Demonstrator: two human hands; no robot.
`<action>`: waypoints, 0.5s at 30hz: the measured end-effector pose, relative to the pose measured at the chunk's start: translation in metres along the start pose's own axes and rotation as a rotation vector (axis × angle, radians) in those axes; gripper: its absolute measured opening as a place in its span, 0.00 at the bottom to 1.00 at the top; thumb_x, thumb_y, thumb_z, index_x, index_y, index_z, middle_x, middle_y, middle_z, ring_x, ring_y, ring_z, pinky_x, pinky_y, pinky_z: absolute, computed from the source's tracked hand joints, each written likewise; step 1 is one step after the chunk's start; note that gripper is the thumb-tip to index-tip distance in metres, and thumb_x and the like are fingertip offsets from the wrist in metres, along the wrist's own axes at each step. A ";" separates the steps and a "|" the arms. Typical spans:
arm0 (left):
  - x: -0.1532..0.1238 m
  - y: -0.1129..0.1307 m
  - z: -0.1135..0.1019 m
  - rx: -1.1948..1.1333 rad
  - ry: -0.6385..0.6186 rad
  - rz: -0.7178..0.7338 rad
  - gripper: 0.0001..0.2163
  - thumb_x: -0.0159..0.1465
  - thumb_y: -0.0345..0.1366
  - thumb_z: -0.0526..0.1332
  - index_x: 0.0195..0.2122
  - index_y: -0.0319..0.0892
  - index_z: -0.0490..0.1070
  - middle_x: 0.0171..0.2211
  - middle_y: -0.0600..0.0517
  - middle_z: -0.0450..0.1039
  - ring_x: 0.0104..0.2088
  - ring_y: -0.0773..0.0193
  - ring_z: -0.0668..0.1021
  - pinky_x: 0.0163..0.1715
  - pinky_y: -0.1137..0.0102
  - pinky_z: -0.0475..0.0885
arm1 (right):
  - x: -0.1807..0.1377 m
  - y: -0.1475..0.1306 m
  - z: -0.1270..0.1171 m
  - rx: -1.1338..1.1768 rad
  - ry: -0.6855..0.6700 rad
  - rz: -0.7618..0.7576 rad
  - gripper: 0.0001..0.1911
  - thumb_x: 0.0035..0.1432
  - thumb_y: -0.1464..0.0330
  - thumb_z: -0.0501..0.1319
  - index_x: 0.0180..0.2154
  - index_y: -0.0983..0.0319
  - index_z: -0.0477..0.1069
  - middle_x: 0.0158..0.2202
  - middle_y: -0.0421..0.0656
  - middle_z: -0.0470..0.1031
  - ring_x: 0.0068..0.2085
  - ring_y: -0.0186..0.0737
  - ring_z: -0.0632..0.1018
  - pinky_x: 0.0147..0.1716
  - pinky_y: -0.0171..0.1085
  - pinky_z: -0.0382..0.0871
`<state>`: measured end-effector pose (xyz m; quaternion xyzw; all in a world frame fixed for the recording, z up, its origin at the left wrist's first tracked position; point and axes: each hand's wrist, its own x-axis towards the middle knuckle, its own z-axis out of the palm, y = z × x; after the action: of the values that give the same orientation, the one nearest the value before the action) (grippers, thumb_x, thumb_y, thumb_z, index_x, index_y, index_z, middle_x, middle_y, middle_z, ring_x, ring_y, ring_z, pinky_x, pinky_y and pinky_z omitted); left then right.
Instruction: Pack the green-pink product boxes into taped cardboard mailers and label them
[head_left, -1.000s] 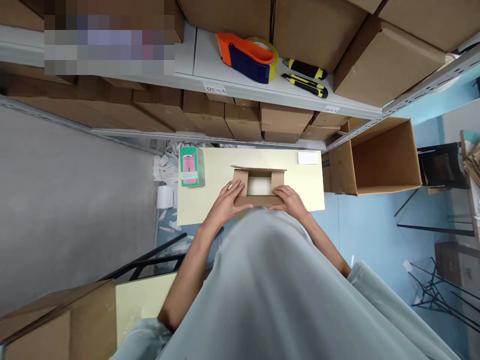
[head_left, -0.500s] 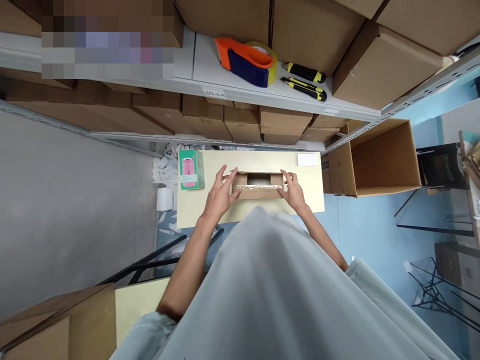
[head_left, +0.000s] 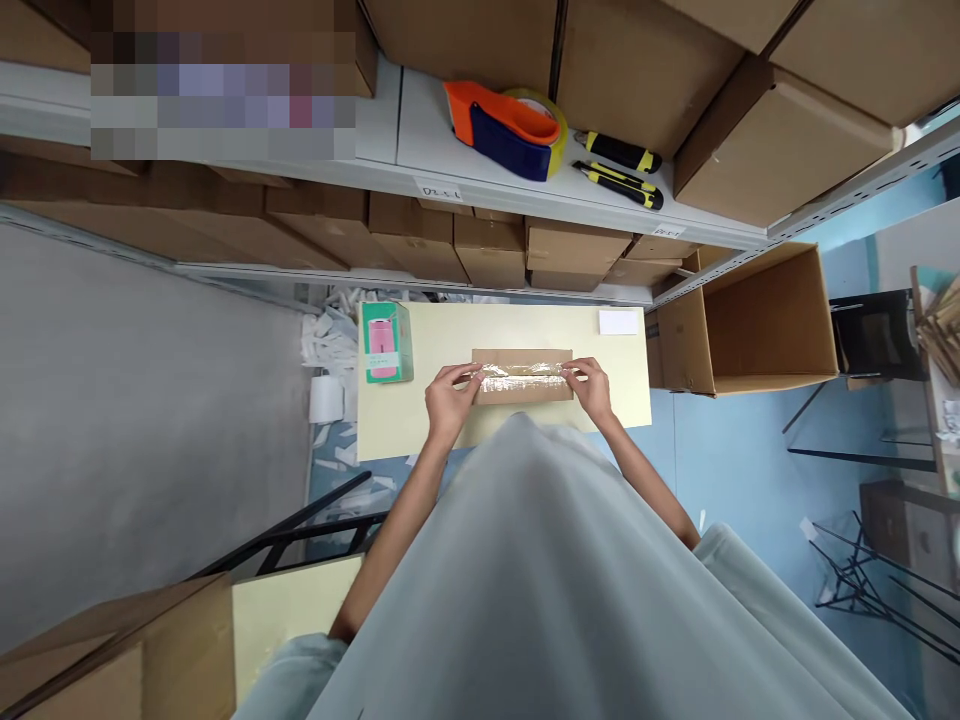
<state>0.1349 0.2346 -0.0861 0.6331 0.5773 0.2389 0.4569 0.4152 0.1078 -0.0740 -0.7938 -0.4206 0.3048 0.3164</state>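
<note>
A small cardboard box (head_left: 523, 395) lies on the pale yellow table in front of me, its two top flaps folded shut. Shiny clear packing tape (head_left: 523, 377) runs along the seam between the flaps. My left hand (head_left: 451, 402) is closed at the box's left end, thumb and fingers pressed together at the end of the seam. At the opposite end, my right hand (head_left: 591, 388) pinches in the same way. The fingertips partly cover the tape's ends. A green box with a pink picture (head_left: 384, 343) stands left of my left hand.
A white card (head_left: 618, 322) lies at the table's (head_left: 442, 325) back right. On the shelf above rest an orange and blue tape dispenser (head_left: 506, 130) and two utility knives (head_left: 619, 168). A large open carton (head_left: 769, 320) stands to the right; scrap paper (head_left: 330, 345) is heaped left.
The box's top has gone from open to closed, with the flaps now meeting flat. Both hands have moved from spread fingers along the flaps to a pinch at the seam's ends.
</note>
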 end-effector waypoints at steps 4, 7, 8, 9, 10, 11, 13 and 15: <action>0.019 0.001 -0.001 0.061 -0.030 -0.061 0.10 0.67 0.42 0.70 0.45 0.47 0.88 0.53 0.48 0.85 0.44 0.55 0.88 0.54 0.59 0.85 | 0.013 -0.007 -0.006 -0.054 -0.046 0.021 0.11 0.72 0.65 0.66 0.50 0.57 0.87 0.55 0.47 0.81 0.45 0.44 0.86 0.55 0.46 0.84; 0.023 -0.002 -0.005 0.020 -0.082 -0.033 0.11 0.66 0.44 0.71 0.45 0.47 0.88 0.53 0.48 0.84 0.42 0.55 0.88 0.53 0.60 0.85 | 0.014 -0.009 -0.012 -0.053 -0.088 -0.008 0.11 0.72 0.65 0.66 0.50 0.57 0.87 0.55 0.47 0.81 0.45 0.43 0.86 0.54 0.45 0.83; 0.022 -0.004 -0.006 0.001 -0.088 -0.016 0.12 0.66 0.45 0.71 0.46 0.47 0.88 0.53 0.47 0.84 0.43 0.56 0.88 0.54 0.60 0.85 | 0.013 -0.010 -0.013 -0.046 -0.095 -0.019 0.12 0.71 0.65 0.66 0.50 0.57 0.87 0.55 0.47 0.81 0.45 0.43 0.87 0.54 0.45 0.83; 0.021 -0.006 -0.007 -0.012 -0.086 -0.001 0.12 0.66 0.45 0.70 0.46 0.47 0.88 0.53 0.47 0.84 0.43 0.56 0.88 0.54 0.60 0.84 | 0.012 -0.010 -0.013 -0.043 -0.095 -0.026 0.12 0.71 0.65 0.66 0.50 0.57 0.87 0.55 0.47 0.82 0.45 0.43 0.87 0.54 0.45 0.83; 0.021 -0.007 -0.007 -0.016 -0.080 0.009 0.12 0.67 0.45 0.70 0.46 0.47 0.87 0.52 0.47 0.84 0.43 0.56 0.88 0.55 0.60 0.84 | 0.012 -0.010 -0.013 -0.044 -0.088 -0.030 0.12 0.72 0.65 0.66 0.50 0.57 0.87 0.55 0.47 0.82 0.45 0.43 0.87 0.53 0.45 0.83; 0.021 -0.007 -0.006 -0.012 -0.069 0.012 0.12 0.67 0.45 0.70 0.46 0.46 0.87 0.52 0.47 0.84 0.43 0.55 0.88 0.55 0.60 0.84 | 0.014 -0.010 -0.012 -0.050 -0.079 -0.032 0.12 0.72 0.64 0.65 0.50 0.57 0.87 0.55 0.47 0.82 0.45 0.44 0.87 0.53 0.44 0.83; 0.025 -0.006 -0.003 0.006 -0.042 0.007 0.12 0.67 0.45 0.70 0.46 0.47 0.87 0.52 0.47 0.83 0.43 0.55 0.87 0.54 0.60 0.83 | 0.020 -0.010 -0.010 -0.067 -0.064 -0.034 0.13 0.72 0.64 0.65 0.51 0.57 0.87 0.55 0.48 0.82 0.44 0.43 0.87 0.52 0.44 0.83; 0.030 -0.001 0.002 0.028 -0.033 0.012 0.11 0.68 0.44 0.70 0.47 0.47 0.88 0.52 0.47 0.83 0.43 0.55 0.87 0.53 0.61 0.83 | 0.031 -0.010 -0.009 -0.097 -0.063 -0.029 0.13 0.72 0.66 0.64 0.51 0.57 0.86 0.57 0.48 0.83 0.45 0.43 0.87 0.54 0.44 0.83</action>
<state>0.1430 0.2625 -0.0943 0.6467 0.5693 0.2229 0.4560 0.4313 0.1368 -0.0672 -0.7919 -0.4563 0.3043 0.2685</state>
